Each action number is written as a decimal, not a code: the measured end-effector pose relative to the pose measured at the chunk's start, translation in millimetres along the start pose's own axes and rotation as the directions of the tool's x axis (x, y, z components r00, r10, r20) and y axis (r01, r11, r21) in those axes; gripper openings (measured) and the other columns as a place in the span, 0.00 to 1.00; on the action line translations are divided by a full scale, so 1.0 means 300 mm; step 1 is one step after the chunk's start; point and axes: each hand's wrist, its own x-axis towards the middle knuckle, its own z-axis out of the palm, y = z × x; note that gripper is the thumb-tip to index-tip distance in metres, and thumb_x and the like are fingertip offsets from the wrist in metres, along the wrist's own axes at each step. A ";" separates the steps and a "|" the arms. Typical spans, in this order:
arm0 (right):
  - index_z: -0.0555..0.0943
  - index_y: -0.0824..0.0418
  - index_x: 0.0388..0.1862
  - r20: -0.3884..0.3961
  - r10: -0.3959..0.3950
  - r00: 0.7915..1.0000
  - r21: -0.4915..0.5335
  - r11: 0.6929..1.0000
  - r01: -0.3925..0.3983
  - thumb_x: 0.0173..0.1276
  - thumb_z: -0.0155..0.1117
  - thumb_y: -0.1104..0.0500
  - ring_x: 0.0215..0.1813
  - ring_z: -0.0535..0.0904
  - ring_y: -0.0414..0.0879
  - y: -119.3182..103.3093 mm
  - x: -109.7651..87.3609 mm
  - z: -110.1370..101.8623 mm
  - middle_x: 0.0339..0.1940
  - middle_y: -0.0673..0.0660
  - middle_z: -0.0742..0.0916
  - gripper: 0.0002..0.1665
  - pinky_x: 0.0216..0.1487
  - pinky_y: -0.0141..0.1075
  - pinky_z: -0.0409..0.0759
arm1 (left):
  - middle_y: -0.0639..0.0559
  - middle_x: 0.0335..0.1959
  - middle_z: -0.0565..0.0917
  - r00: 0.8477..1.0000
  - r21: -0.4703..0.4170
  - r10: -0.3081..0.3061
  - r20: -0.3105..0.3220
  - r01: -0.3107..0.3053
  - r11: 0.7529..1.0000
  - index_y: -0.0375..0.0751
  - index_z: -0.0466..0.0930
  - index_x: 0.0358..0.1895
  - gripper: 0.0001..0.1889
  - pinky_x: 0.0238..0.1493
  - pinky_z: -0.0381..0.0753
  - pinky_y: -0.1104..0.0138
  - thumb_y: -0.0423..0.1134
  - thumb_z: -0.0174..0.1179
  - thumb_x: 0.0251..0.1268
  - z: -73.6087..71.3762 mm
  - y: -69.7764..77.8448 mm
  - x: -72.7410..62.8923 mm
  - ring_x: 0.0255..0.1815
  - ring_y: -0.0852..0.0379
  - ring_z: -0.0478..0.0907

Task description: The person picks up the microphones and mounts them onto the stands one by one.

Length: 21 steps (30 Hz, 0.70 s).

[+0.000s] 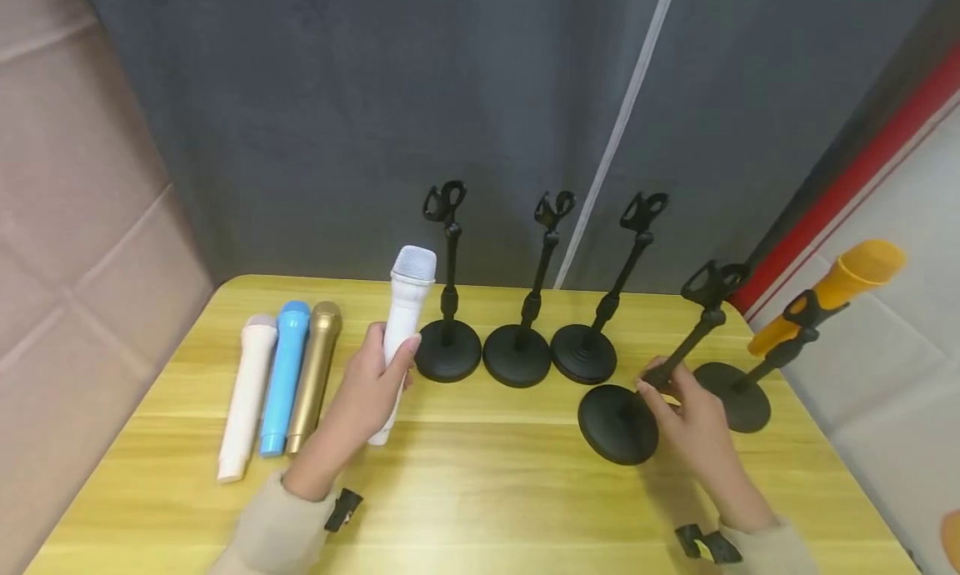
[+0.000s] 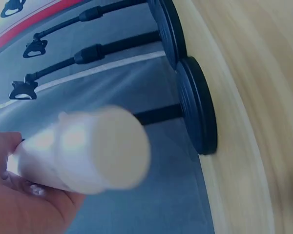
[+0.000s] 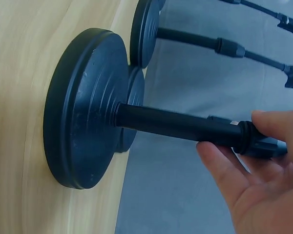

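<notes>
My left hand (image 1: 372, 385) grips a white microphone (image 1: 408, 302) by its body, grille end up, over the table. Its round bottom end fills the middle of the left wrist view. With my right hand (image 1: 692, 415) I hold a black microphone stand (image 1: 618, 427) by its pole, thumb and fingers around the collar (image 3: 229, 134). That stand's clip (image 1: 712, 283) holds nothing. Whether its base touches the table I cannot tell. To its right, another stand (image 1: 738, 398) bears a yellow-orange microphone (image 1: 832, 296) in its clip.
Several black stands with bare clips, such as the left one (image 1: 448, 352), the middle one (image 1: 517, 357) and the right one (image 1: 584, 354), line the back of the wooden table (image 1: 480, 508). A pinkish-white microphone (image 1: 247, 400), a blue one (image 1: 285, 383) and a gold one (image 1: 315, 375) lie at left.
</notes>
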 end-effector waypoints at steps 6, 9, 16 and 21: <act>0.78 0.61 0.50 0.002 -0.040 0.999 0.052 0.998 0.040 0.70 0.67 0.66 0.46 0.90 0.47 -0.028 0.000 0.041 0.40 0.54 0.88 0.12 0.39 0.34 0.88 | 0.41 0.44 0.82 0.999 -0.077 0.037 0.013 -0.035 0.996 0.39 0.64 0.66 0.27 0.40 0.81 0.64 0.56 0.52 0.78 0.057 0.040 0.018 0.39 0.50 0.81; 0.78 0.62 0.50 0.009 -0.051 0.999 0.080 0.996 0.050 0.71 0.66 0.66 0.46 0.90 0.48 -0.046 0.006 0.070 0.40 0.54 0.88 0.12 0.39 0.32 0.88 | 0.41 0.44 0.81 0.998 -0.128 0.069 0.014 -0.067 0.990 0.39 0.64 0.67 0.27 0.41 0.81 0.63 0.54 0.54 0.77 0.088 0.063 0.026 0.38 0.51 0.81; 0.76 0.61 0.52 0.060 -0.047 0.997 0.146 0.989 0.038 0.74 0.63 0.62 0.48 0.89 0.56 -0.099 0.017 0.133 0.42 0.55 0.88 0.11 0.40 0.36 0.88 | 0.42 0.45 0.80 0.990 -0.206 0.143 -0.001 -0.140 0.968 0.39 0.61 0.69 0.25 0.41 0.80 0.61 0.50 0.52 0.79 0.141 0.124 0.034 0.40 0.51 0.79; 0.75 0.58 0.53 0.092 -0.071 0.993 0.195 0.979 0.052 0.74 0.63 0.63 0.49 0.89 0.54 -0.142 0.026 0.178 0.44 0.56 0.88 0.12 0.42 0.40 0.90 | 0.40 0.42 0.77 0.978 -0.256 0.209 -0.017 -0.206 0.945 0.38 0.56 0.71 0.25 0.43 0.80 0.60 0.46 0.48 0.81 0.152 0.157 0.048 0.39 0.51 0.77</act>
